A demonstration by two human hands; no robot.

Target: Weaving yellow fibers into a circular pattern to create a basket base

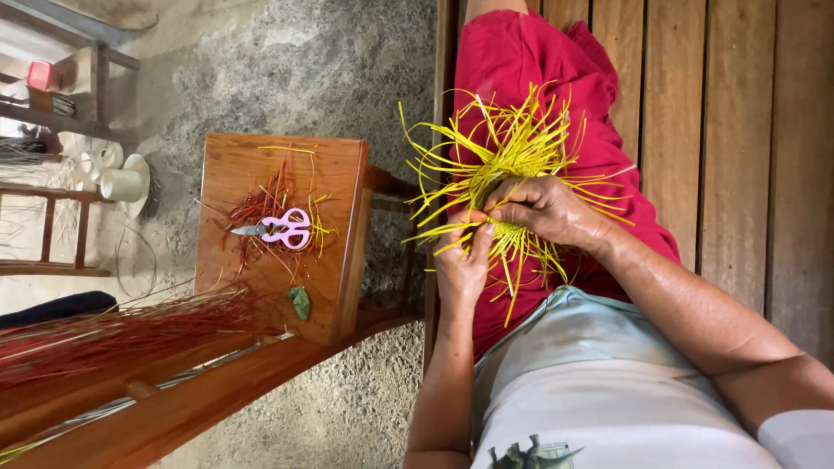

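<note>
Yellow, red and pink on brown wood

The woven strands [512, 165] are bright yellow, the skirt [539, 78] is plain red, the scissors [282, 229] have pink handles, and the small table [278, 226] is reddish-brown.

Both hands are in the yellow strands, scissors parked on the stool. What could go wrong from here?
1. The yellow strands splay loose in all directions; only the left hand and right hand pinch the centre, so a slip may let the weave loosen.
2. The work rests on the red-clad lap, unsupported, so stray ends might snag the cloth.
3. The pink scissors lie among red trimmings on the wooden stool; a blind reach risks the blades.
</note>
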